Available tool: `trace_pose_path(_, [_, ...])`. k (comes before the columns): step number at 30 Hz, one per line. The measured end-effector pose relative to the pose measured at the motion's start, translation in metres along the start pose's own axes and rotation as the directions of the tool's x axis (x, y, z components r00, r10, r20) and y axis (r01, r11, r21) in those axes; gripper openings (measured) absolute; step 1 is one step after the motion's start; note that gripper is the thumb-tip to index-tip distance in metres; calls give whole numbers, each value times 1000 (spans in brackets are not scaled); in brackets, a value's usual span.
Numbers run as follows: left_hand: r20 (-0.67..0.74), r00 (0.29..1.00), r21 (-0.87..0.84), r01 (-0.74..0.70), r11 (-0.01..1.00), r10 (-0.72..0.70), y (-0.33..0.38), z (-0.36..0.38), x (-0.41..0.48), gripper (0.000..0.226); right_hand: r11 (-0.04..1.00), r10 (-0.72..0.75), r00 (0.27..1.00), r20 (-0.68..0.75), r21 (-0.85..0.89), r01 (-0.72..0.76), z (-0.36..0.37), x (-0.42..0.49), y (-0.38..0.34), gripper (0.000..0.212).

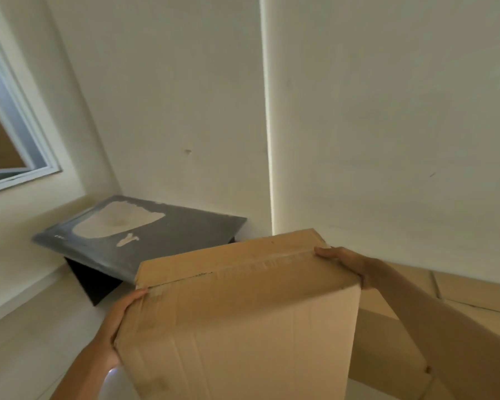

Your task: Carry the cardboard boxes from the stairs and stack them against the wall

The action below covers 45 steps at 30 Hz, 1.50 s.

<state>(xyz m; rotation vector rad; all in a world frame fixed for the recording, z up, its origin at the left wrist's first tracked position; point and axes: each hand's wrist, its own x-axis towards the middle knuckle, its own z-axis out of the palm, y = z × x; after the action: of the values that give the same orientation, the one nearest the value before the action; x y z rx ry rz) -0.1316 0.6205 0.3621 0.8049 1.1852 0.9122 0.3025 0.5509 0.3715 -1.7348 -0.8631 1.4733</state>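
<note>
I hold a brown cardboard box (pixel 240 319) tilted in front of me, its taped seam facing up. My left hand (pixel 114 327) grips the box's left side and my right hand (pixel 347 265) grips its far right corner. Below and to the right of the held box lies another cardboard box (pixel 387 347) on the floor, close to the white wall (pixel 387 125). More cardboard (pixel 474 287) shows along the base of that wall at the right. The stairs are not in view.
A low dark slab (pixel 162 241) with a pale patch rests on a black base in the corner at the left. A white-framed window (pixel 15 140) is at the far left. Pale floor tiles (pixel 35 350) lie below.
</note>
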Motion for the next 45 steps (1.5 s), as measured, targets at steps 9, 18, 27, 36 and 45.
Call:
trace_pose_path(9, [59,997,30,-48,998,46,21,125,64,25,994,-89,989,-120,60,96,-123,18,-31,43])
trace_pose_path(18, [185,981,33,51,998,-56,36,201,164,44,995,-61,964,-258,62,80,-197,68,-54,58])
trace_pose_path(27, [385,918,23,88,996,-90,83,261,298,43,996,21,916,-400,88,15,-229,137,-98,61])
trace_pose_path(36, [504,857,59,87,995,-104,117,319,404,45,993,32,866,-498,111,27,-258,175,-137,60])
trace_pose_path(45, [492,855,127,118,985,-166,121,365,471,45,994,56,849,-525,107,0,-294,230,-150,61])
